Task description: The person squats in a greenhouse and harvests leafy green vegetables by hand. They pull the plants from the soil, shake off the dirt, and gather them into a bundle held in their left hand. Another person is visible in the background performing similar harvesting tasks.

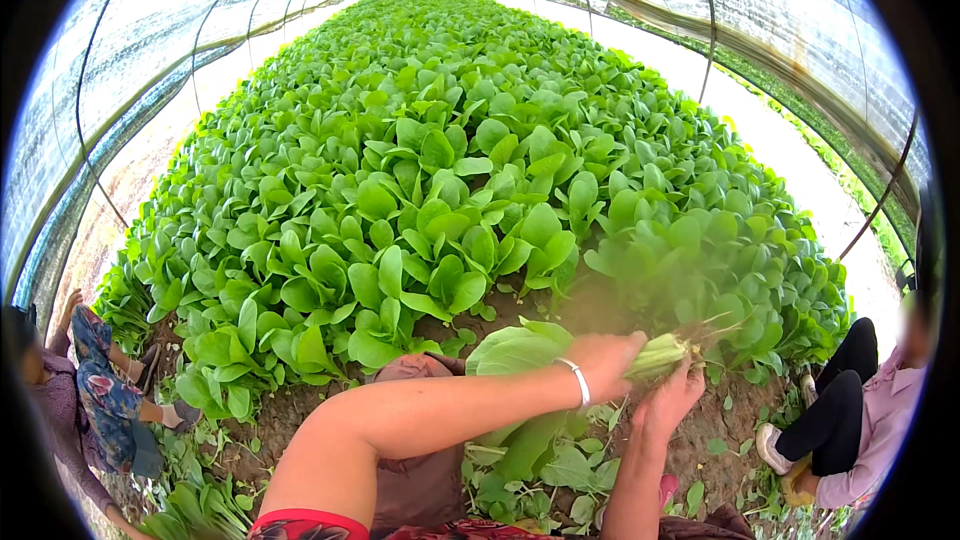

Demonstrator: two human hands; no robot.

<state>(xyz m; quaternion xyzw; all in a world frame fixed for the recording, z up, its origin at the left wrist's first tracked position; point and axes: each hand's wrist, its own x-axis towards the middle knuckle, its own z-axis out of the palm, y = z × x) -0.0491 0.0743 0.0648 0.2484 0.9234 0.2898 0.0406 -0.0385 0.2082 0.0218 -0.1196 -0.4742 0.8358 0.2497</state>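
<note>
My left hand (606, 364) is closed around a bunch of leafy greens (652, 360), with a white bracelet on the wrist. Pale stems and thin roots stick out to the right of that fist, while broad green leaves (517, 351) hang out on its left. Against the root end, my right hand (670, 399) has its fingertips pinched on the stem bases and roots. Both hands are above bare soil at the near edge of a dense bed of the same greens (450, 225). Parts of the right fingers are hidden behind the stems.
Loose leaves (570, 469) litter the soil under my arms. One person (97, 397) sits at the left near a pile of pulled greens (199, 506); another person (832, 405) sits at the right. Hoops (709, 22) carry plastic sheeting over the bed.
</note>
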